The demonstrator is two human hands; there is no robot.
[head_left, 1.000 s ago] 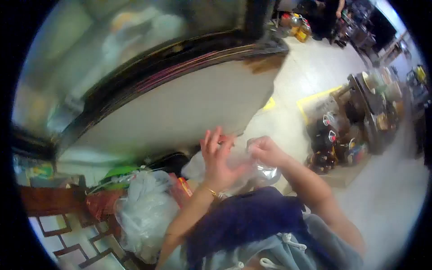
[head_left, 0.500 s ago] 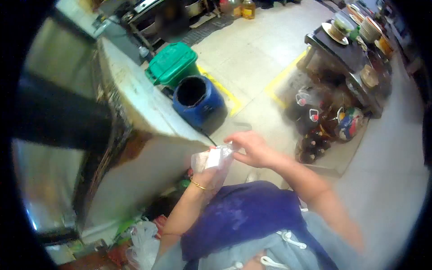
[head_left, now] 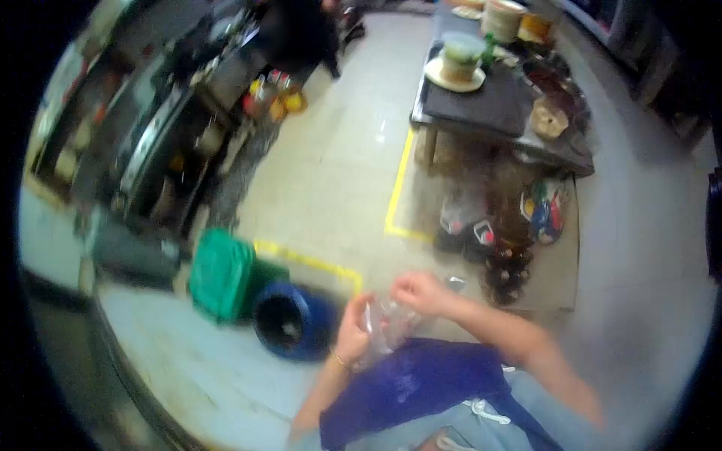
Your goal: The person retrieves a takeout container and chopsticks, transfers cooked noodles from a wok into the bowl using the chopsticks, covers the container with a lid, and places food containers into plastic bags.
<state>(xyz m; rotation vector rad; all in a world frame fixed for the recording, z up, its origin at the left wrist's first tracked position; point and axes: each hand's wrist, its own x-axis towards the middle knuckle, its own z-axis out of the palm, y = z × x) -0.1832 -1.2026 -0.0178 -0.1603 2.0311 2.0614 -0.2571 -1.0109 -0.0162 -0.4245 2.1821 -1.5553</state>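
Observation:
A clear plastic bag (head_left: 385, 327) hangs between my two hands, just above the purple apron (head_left: 414, 379). Something pinkish shows through it, too blurred to name. My left hand (head_left: 352, 331), with a bracelet at the wrist, is closed on the bag's left side. At the bag's upper right, the curled fingers of my right hand (head_left: 421, 293) pinch its edge.
Left of my hands stand a blue barrel (head_left: 293, 319) and a green bin (head_left: 222, 274). A dark table (head_left: 474, 101) with plates and bowls is ahead right, bottles (head_left: 505, 278) beneath it. A person in dark clothes (head_left: 297, 34) stands at the far stove.
The view has swung from the white panel toward the floor and table. My right hand, open half a second ago, has closed at the bag. My left hand still holds it.

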